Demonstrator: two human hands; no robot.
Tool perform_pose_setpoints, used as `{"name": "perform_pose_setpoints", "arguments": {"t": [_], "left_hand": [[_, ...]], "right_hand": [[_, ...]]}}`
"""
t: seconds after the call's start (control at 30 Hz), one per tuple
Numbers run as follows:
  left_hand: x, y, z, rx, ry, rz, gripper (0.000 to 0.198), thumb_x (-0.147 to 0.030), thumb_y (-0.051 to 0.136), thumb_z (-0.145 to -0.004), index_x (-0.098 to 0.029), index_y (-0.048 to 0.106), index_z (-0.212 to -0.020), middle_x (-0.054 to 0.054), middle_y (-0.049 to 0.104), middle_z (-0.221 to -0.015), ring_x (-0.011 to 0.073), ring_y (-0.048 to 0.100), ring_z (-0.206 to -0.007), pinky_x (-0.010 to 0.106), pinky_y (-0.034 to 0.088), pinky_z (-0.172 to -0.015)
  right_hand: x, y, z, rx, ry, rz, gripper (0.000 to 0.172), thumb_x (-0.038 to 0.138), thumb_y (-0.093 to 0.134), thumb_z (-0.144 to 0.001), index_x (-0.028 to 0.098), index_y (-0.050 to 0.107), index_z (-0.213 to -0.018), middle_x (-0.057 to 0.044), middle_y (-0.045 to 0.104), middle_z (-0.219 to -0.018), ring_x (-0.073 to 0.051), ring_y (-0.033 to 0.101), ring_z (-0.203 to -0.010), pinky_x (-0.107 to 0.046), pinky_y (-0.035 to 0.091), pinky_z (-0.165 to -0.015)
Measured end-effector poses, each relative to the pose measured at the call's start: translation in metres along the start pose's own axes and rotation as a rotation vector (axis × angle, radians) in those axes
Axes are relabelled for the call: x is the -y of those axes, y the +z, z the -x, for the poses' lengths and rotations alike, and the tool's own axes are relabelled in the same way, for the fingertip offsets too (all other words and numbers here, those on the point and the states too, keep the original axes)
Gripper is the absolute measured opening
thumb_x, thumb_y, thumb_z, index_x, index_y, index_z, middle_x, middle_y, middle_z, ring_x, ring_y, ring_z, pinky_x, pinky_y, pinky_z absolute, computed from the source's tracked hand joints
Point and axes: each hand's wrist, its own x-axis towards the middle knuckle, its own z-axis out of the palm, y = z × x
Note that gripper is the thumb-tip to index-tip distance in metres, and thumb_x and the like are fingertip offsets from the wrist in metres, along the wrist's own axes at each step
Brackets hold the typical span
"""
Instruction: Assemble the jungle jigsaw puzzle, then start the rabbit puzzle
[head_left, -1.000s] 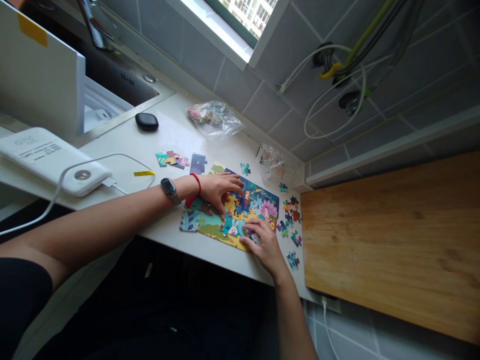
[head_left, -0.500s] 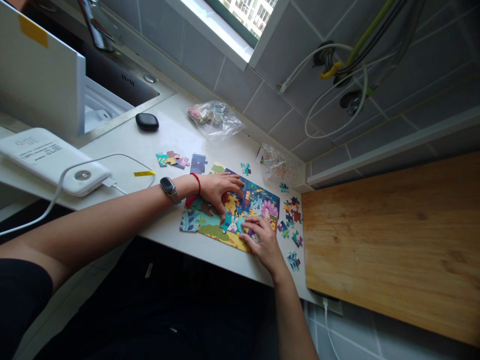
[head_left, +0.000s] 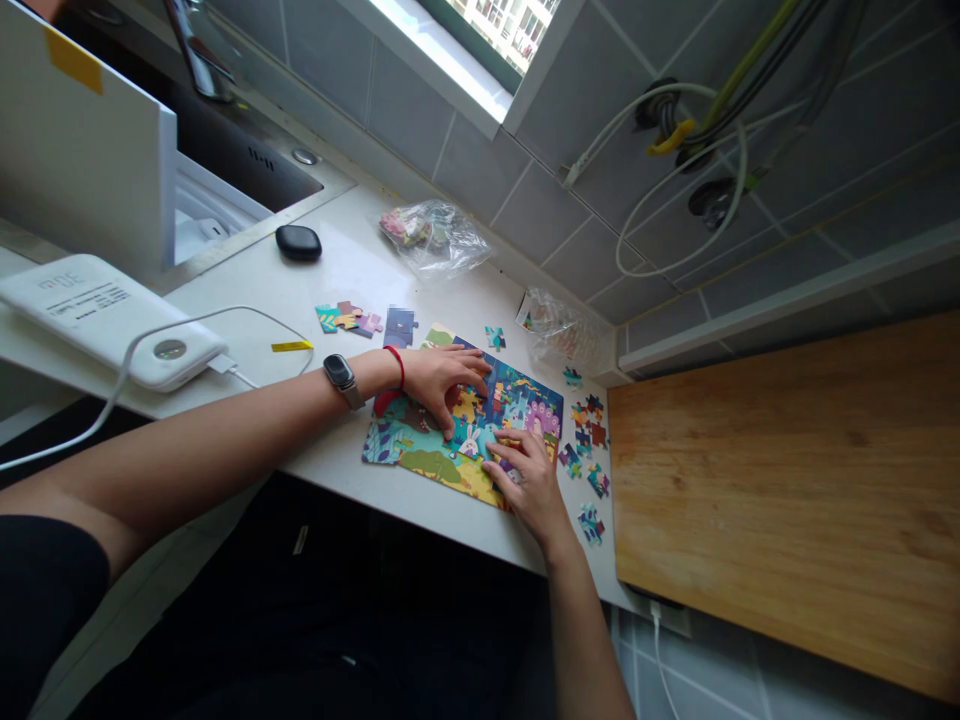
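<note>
A colourful jigsaw puzzle (head_left: 431, 464), mostly joined, lies flat on the white counter. My left hand (head_left: 437, 380) rests across its upper left part with fingers spread and thumb apart, hiding some of the picture. On the puzzle's lower right part, my right hand (head_left: 531, 482) touches the surface with bent, separated fingers. A rabbit picture (head_left: 470, 441) shows between the two hands. Loose puzzle pieces (head_left: 598, 480) are scattered along the right side. One teal piece (head_left: 495, 338) sits beyond the puzzle's far edge, and a blue piece (head_left: 400, 327) and a joined strip (head_left: 349, 318) lie to the left.
Clear plastic bags (head_left: 439, 240) lie near the tiled wall. A white power bank (head_left: 112, 320) with a cable and a black case (head_left: 298, 242) occupy the left side. Beyond them is a sink (head_left: 247, 165). A wooden board (head_left: 780, 490) borders the counter at right.
The view has shifted slightly, so everything appears a little further right. Both hands stay in nearly the same places on the puzzle.
</note>
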Motion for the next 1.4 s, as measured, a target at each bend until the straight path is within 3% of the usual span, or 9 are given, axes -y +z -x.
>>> {"name": "perform_pose_setpoints", "arguments": {"t": [0.43,0.77,0.87,0.93,1.03,1.13,1.27,1.33,1.4], "left_hand": [[0.000,0.002,0.000,0.008,0.008,-0.013,0.088,-0.070,0.093,-0.059,-0.033,0.069,-0.136,0.009,0.047,-0.164,0.0409,0.030,-0.157,0.060,0.021,-0.131],[-0.007,0.008,0.004,0.013,-0.020,-0.039,0.104,-0.065,0.098,-0.051,-0.035,0.064,-0.144,0.011,0.029,-0.174,0.0541,0.008,-0.161,0.075,0.010,-0.126],[-0.007,0.008,0.004,-0.011,0.000,-0.040,0.106,-0.065,0.098,-0.050,-0.034,0.063,-0.145,0.011,0.030,-0.174,0.0539,0.008,-0.161,0.076,0.011,-0.126],[-0.005,0.008,0.003,-0.045,-0.004,-0.059,0.103,-0.067,0.096,-0.054,-0.033,0.062,-0.146,0.012,0.030,-0.174,0.0527,0.007,-0.161,0.074,0.011,-0.127],[0.000,0.008,0.003,-0.136,-0.069,-0.111,0.091,-0.070,0.089,-0.068,-0.028,0.062,-0.144,0.014,0.033,-0.172,0.0511,0.008,-0.161,0.072,0.015,-0.127],[0.005,0.009,0.002,-0.222,-0.125,-0.161,0.070,-0.065,0.079,-0.084,-0.026,0.064,-0.139,0.015,0.041,-0.167,0.0485,0.016,-0.161,0.070,0.022,-0.126],[0.005,0.008,-0.001,-0.256,-0.083,-0.143,0.045,-0.053,0.069,-0.096,-0.023,0.069,-0.129,0.014,0.055,-0.155,0.0405,0.042,-0.151,0.059,0.036,-0.123],[0.003,0.007,-0.002,-0.257,-0.031,-0.104,0.038,-0.050,0.064,-0.099,-0.022,0.071,-0.123,0.014,0.065,-0.141,0.0325,0.059,-0.134,0.049,0.047,-0.115],[0.002,0.007,-0.004,-0.262,0.008,-0.079,0.035,-0.048,0.060,-0.101,-0.021,0.072,-0.120,0.013,0.071,-0.128,0.0266,0.068,-0.117,0.042,0.054,-0.106]], "right_hand": [[0.005,0.001,0.005,-0.015,-0.004,0.038,0.023,0.028,0.071,-0.098,0.033,0.081,-0.118,-0.009,0.070,-0.127,-0.028,0.064,-0.118,-0.056,0.050,-0.112],[0.030,0.007,0.028,-0.050,-0.027,0.092,0.026,0.026,0.066,-0.101,0.033,0.079,-0.122,-0.009,0.070,-0.127,-0.029,0.061,-0.120,-0.053,0.057,-0.105],[0.036,0.009,0.039,-0.057,-0.008,0.112,0.035,0.028,0.067,-0.100,0.033,0.072,-0.134,-0.010,0.064,-0.140,-0.030,0.059,-0.129,-0.054,0.056,-0.109],[0.034,0.005,0.047,-0.129,0.013,0.145,0.043,0.028,0.067,-0.100,0.032,0.066,-0.143,-0.012,0.059,-0.148,-0.032,0.057,-0.135,-0.056,0.055,-0.111],[0.020,-0.013,0.057,-0.316,0.072,0.213,0.043,0.027,0.063,-0.101,0.030,0.063,-0.145,-0.014,0.061,-0.143,-0.032,0.060,-0.133,-0.058,0.055,-0.110],[-0.010,-0.048,0.066,-0.449,0.192,0.261,0.036,0.030,0.060,-0.103,0.026,0.069,-0.137,-0.014,0.067,-0.132,-0.030,0.065,-0.124,-0.056,0.055,-0.109],[-0.064,-0.096,0.075,-0.309,0.410,0.285,0.039,0.041,0.061,-0.099,0.021,0.072,-0.131,-0.015,0.068,-0.128,-0.030,0.068,-0.119,-0.051,0.058,-0.105],[-0.088,-0.111,0.076,-0.217,0.465,0.307,0.053,0.043,0.067,-0.092,0.018,0.067,-0.139,-0.018,0.066,-0.136,-0.033,0.068,-0.120,-0.054,0.056,-0.107],[-0.106,-0.117,0.076,-0.123,0.501,0.311,0.058,0.039,0.071,-0.088,0.016,0.065,-0.141,-0.020,0.065,-0.139,-0.034,0.068,-0.120,-0.054,0.056,-0.106]]}}
